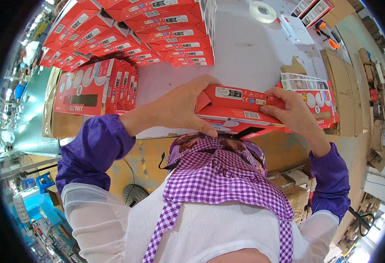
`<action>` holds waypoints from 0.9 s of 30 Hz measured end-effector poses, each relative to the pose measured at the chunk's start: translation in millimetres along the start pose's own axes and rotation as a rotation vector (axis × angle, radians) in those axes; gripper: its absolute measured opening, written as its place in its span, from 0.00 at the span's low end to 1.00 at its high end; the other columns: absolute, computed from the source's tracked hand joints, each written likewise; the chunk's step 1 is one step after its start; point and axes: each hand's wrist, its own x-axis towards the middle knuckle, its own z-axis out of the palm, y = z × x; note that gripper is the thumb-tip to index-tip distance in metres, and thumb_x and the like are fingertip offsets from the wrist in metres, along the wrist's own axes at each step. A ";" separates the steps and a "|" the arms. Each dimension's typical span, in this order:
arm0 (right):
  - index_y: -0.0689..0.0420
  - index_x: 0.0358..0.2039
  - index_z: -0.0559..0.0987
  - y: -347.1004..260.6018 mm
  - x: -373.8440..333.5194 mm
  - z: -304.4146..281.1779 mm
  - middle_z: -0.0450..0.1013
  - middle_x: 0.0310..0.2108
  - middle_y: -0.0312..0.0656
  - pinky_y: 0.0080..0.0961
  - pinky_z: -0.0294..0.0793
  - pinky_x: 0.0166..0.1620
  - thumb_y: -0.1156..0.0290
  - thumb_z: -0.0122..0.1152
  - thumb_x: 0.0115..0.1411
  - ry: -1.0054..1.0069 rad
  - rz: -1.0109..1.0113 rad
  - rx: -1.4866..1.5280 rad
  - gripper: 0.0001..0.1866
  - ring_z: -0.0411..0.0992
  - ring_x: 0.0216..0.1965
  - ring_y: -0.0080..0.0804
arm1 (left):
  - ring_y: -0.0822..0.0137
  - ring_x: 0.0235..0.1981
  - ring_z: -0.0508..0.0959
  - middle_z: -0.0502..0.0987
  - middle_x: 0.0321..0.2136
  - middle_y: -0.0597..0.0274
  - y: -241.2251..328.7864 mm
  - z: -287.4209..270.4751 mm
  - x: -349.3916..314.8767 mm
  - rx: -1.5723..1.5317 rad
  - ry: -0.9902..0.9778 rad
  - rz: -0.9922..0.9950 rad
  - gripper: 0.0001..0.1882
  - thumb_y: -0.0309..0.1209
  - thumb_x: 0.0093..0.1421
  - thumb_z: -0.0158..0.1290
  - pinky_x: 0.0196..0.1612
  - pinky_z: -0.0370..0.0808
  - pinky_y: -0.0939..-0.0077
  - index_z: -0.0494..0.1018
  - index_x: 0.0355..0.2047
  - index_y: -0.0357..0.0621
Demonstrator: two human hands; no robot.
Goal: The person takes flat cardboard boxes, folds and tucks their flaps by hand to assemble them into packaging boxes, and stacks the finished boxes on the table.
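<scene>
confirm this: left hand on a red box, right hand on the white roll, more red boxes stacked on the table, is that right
Not quite: the head view shows the right hand on the same red box as the left hand. The white roll lies untouched, farther back on the table. The stacked boxes are as you say.

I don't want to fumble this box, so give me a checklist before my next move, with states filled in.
1. Left hand on the left end of the held red box: ok.
2. Right hand on its right end: ok.
3. Left end fully closed: cannot tell, partly covered by the hand.
4. Contents in place: cannot tell, hidden inside.
5. White roll apart from both hands: ok.
</scene>
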 end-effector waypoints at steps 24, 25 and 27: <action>0.63 0.54 0.67 -45.8 -15.9 1.9 0.70 0.46 0.49 0.35 0.67 0.53 0.71 0.70 0.40 0.091 -0.285 -0.346 0.38 0.69 0.48 0.42 | 0.46 0.46 0.74 0.70 0.47 0.44 30.3 42.2 -19.2 0.295 0.492 0.318 0.37 0.41 0.47 0.65 0.49 0.71 0.60 0.64 0.54 0.39; 0.63 0.54 0.67 -41.4 -11.5 -2.6 0.70 0.46 0.49 0.35 0.67 0.53 0.71 0.70 0.40 0.077 -0.337 -0.348 0.38 0.69 0.48 0.42 | 0.48 0.46 0.74 0.70 0.48 0.46 37.8 45.9 -26.5 0.221 0.625 0.389 0.35 0.38 0.48 0.65 0.49 0.71 0.61 0.64 0.54 0.40; 0.65 0.54 0.66 -33.7 -4.5 -8.5 0.70 0.43 0.44 0.29 0.68 0.52 0.75 0.67 0.42 0.140 -0.274 0.046 0.36 0.69 0.46 0.32 | 0.53 0.44 0.73 0.70 0.47 0.50 50.9 57.5 -46.9 0.363 0.893 0.608 0.29 0.31 0.50 0.64 0.46 0.72 0.63 0.68 0.52 0.41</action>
